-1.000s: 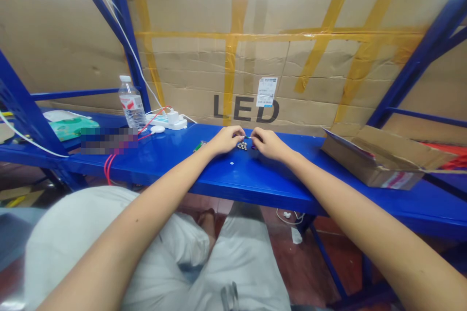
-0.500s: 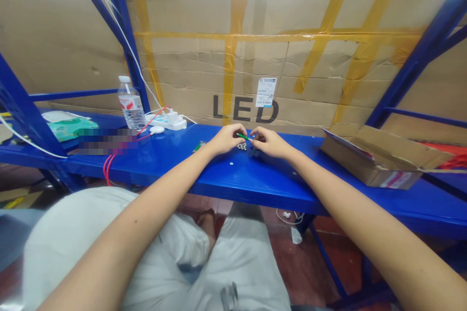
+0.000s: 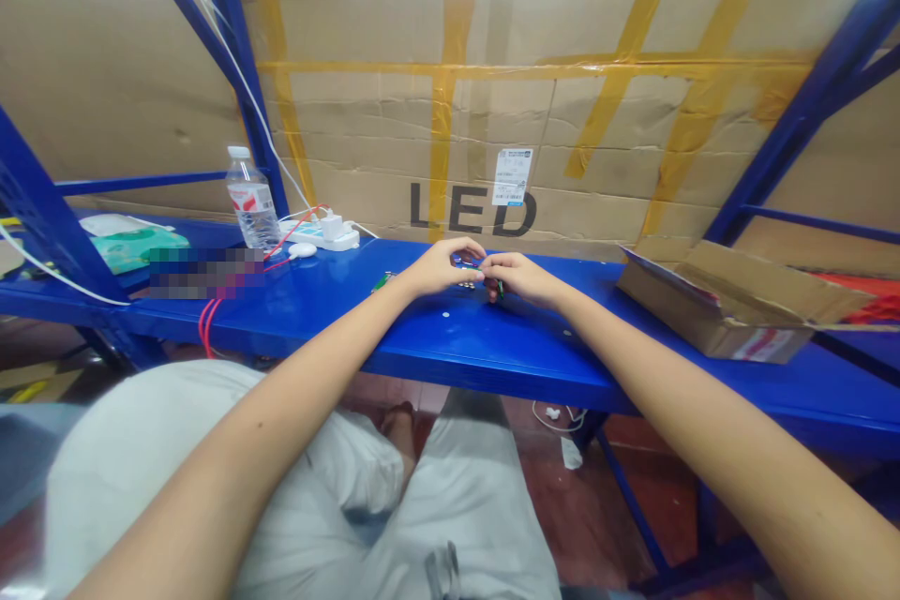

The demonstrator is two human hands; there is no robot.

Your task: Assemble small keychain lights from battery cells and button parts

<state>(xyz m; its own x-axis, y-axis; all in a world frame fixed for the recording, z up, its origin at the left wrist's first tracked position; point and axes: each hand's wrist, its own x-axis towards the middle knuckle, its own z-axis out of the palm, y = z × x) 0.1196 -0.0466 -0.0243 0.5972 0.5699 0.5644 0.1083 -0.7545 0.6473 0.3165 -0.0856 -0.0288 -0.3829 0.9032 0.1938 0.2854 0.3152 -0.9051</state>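
My left hand [image 3: 440, 268] and my right hand [image 3: 518, 277] meet above the blue shelf, fingertips touching. Thumb and fingers of the left are closed on a thin green strip [image 3: 475, 270], mostly covered by the fingers. The right hand pinches at the strip's right end; what else it grips is too small to make out. A dark and green bit [image 3: 500, 290] shows below its fingers. Under the hands lie several small shiny metal pieces [image 3: 466, 284], partly hidden. Beside my left wrist sits another small green piece [image 3: 382, 281].
An open cardboard box [image 3: 759, 342] stands at the right. To the left are a water bottle [image 3: 251, 206], a white power strip [image 3: 337, 237], red cables [image 3: 206, 326] and a teal packet [image 3: 137, 248]. A large cardboard sheet [image 3: 366, 131] stands behind the blue shelf [image 3: 492, 347].
My right hand has moved slightly left, and its fingertips have closed against the left hand's. The green strip, plainly seen before, is now mostly covered.
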